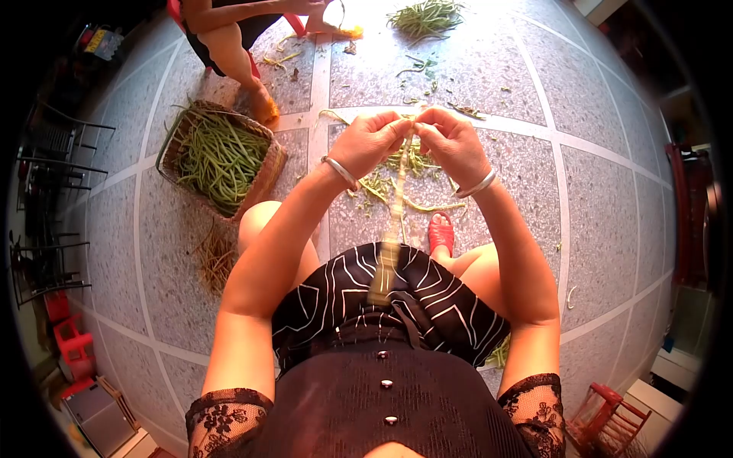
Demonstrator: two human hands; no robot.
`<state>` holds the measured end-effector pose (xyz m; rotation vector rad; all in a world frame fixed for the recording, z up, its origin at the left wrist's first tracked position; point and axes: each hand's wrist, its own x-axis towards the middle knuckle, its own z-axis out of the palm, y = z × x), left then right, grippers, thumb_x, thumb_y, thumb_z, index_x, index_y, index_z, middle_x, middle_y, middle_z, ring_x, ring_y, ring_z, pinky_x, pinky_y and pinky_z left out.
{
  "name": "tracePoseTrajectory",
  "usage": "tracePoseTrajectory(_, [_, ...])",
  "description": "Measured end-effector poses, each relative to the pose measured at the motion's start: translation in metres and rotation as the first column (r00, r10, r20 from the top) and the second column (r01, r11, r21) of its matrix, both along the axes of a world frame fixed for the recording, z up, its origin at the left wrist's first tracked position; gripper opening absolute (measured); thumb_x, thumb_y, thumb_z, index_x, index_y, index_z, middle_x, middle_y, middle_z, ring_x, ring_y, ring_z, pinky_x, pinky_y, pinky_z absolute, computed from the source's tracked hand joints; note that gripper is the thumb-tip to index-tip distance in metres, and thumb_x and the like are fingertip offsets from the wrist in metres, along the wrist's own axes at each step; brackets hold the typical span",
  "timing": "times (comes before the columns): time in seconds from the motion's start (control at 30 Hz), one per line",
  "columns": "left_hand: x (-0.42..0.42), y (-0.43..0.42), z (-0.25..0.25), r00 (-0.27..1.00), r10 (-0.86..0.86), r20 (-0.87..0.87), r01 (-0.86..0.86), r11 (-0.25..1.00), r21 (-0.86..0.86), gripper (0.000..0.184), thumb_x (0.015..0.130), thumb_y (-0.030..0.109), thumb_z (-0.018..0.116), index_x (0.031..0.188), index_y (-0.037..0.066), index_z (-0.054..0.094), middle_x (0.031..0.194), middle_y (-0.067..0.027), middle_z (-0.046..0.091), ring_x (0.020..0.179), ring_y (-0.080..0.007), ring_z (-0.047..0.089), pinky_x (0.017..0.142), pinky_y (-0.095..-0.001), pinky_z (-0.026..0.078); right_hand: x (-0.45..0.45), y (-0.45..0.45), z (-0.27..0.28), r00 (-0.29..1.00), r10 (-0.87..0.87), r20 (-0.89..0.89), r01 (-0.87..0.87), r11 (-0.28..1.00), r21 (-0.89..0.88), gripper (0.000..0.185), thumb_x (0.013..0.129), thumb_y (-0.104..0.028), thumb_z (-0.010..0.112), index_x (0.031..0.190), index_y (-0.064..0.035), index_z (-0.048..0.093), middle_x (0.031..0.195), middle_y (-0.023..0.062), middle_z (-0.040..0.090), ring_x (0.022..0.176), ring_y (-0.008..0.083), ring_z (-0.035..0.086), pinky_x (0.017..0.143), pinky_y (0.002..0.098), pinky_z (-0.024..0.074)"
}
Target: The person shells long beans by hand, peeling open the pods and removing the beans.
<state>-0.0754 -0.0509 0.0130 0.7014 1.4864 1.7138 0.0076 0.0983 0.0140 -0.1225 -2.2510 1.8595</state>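
Note:
Both my hands are raised over the floor at the upper middle, fingertips meeting. My left hand pinches the top of a long pale bean pod, and my right hand pinches it from the other side. The bean pod hangs down between my forearms, blurred at its lower end in front of the patterned black skirt. Below and behind my hands, green bean pieces lie scattered on the tiled floor. A woven basket full of long green beans stands to the left.
Another person's leg and hands show at the upper left, beside a red chair. A pile of green beans lies at the top. Brown dried pods lie below the basket. A red wooden chair stands at the lower right.

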Motion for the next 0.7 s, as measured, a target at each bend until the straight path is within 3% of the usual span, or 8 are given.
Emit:
tracePoseTrajectory(0.17, [-0.001, 0.002, -0.006, 0.999, -0.033, -0.029, 0.031, 0.998, -0.063, 0.019, 0.088, 0.021, 0.051, 0.082, 0.004, 0.058, 0.063, 0.0054, 0.047, 0.055, -0.0021, 0.039, 0.048, -0.0179, 0.031, 0.001, -0.001, 0.006, 0.988, -0.047, 0.146, 0.055, 0.997, -0.051, 0.014, 0.084, -0.019, 0.056, 0.087, -0.0048, 0.057, 0.067, -0.0021, 0.055, 0.056, 0.0025, 0.050, 0.045, 0.0151, 0.0367])
tracePoseTrajectory(0.37, [-0.001, 0.004, -0.013, 0.994, -0.033, -0.106, 0.023, 0.996, -0.090, 0.017, 0.088, 0.018, 0.050, 0.084, 0.004, 0.059, 0.066, 0.0030, 0.052, 0.055, -0.0020, 0.041, 0.050, -0.0171, 0.034, 0.001, 0.003, 0.006, 0.973, -0.020, 0.229, 0.049, 0.991, -0.122, 0.015, 0.084, -0.019, 0.056, 0.087, -0.0038, 0.057, 0.072, 0.0000, 0.059, 0.058, 0.0032, 0.053, 0.045, 0.0154, 0.0384])
tracePoseTrajectory(0.47, [0.000, 0.003, -0.013, 0.981, -0.026, 0.194, 0.024, 1.000, 0.012, 0.014, 0.086, 0.015, 0.051, 0.087, 0.005, 0.059, 0.068, 0.0021, 0.054, 0.055, -0.0015, 0.044, 0.050, -0.0156, 0.036, 0.000, 0.005, 0.002, 0.983, -0.059, 0.174, 0.086, 0.985, -0.151, 0.018, 0.080, -0.018, 0.059, 0.084, -0.0007, 0.059, 0.069, 0.0033, 0.059, 0.055, 0.0052, 0.052, 0.045, 0.0180, 0.0398])
tracePoseTrajectory(0.57, [-0.005, 0.001, -0.015, 0.944, 0.023, 0.329, -0.027, 1.000, 0.007, 0.014, 0.086, 0.014, 0.051, 0.094, 0.005, 0.058, 0.072, 0.0024, 0.055, 0.055, -0.0009, 0.046, 0.048, -0.0122, 0.035, 0.001, 0.008, 0.004, 0.966, -0.068, 0.249, 0.123, 0.969, -0.214, 0.012, 0.084, -0.015, 0.055, 0.087, -0.0030, 0.057, 0.074, 0.0014, 0.059, 0.060, 0.0057, 0.055, 0.046, 0.0168, 0.0401])
tracePoseTrajectory(0.7, [-0.001, -0.001, -0.010, 0.954, 0.035, 0.299, -0.025, 0.999, -0.037, 0.018, 0.083, 0.015, 0.056, 0.096, 0.003, 0.060, 0.073, 0.0025, 0.056, 0.056, -0.0010, 0.046, 0.048, -0.0140, 0.034, 0.001, 0.007, 0.003, 0.976, -0.089, 0.199, 0.156, 0.923, -0.351, 0.012, 0.084, -0.013, 0.055, 0.088, -0.0018, 0.056, 0.074, 0.0035, 0.060, 0.060, 0.0077, 0.056, 0.048, 0.0180, 0.0414])
